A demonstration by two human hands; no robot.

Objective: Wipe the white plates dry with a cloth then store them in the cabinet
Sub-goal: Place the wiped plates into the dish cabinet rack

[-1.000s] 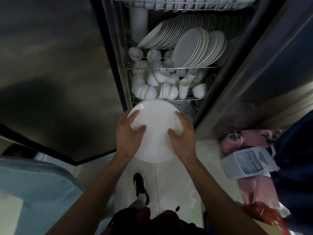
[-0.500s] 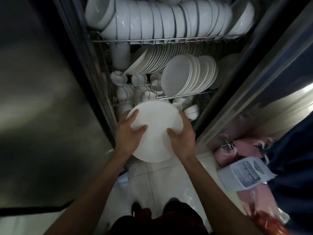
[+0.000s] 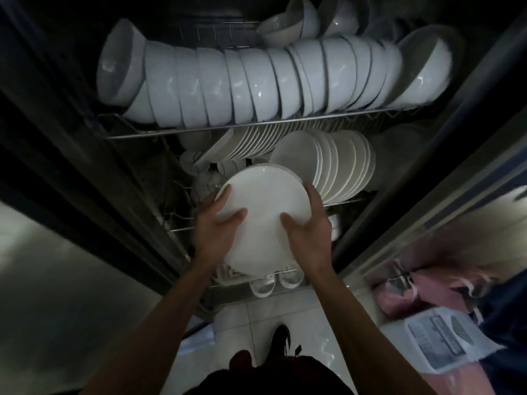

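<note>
Both hands carry one white plate (image 3: 263, 220) in front of the open cabinet (image 3: 445, 155), near the middle rack. The left hand (image 3: 215, 226) clasps the plate's left edge, thumb across the face and fingers curled behind the rim; the right hand (image 3: 309, 223) does the same on the right edge. This two-sided hold probably keeps the plate steady and tilted, its far edge pointed toward the row of standing plates (image 3: 339, 169) just right of it, so it can slip in on edge beside them. No cloth is in view, so the wiping looks done for this plate and it is at the storing step. Farther in and to the left, a second row of plates (image 3: 251, 141) leans at an angle. Above, on the top wire rack (image 3: 216, 127), a long line of white bowls (image 3: 256, 84) lies on its side, with more bowls (image 3: 288, 24) behind. Small cups (image 3: 263, 283) sit on the lowest rack, just below the plate's near edge. The wire rail of the middle rack and the front standing plate look like the things to clear on the way in. On the floor (image 3: 256, 315) to the right lie a pink bag (image 3: 410, 283) and a white labelled package (image 3: 439, 340).
</note>
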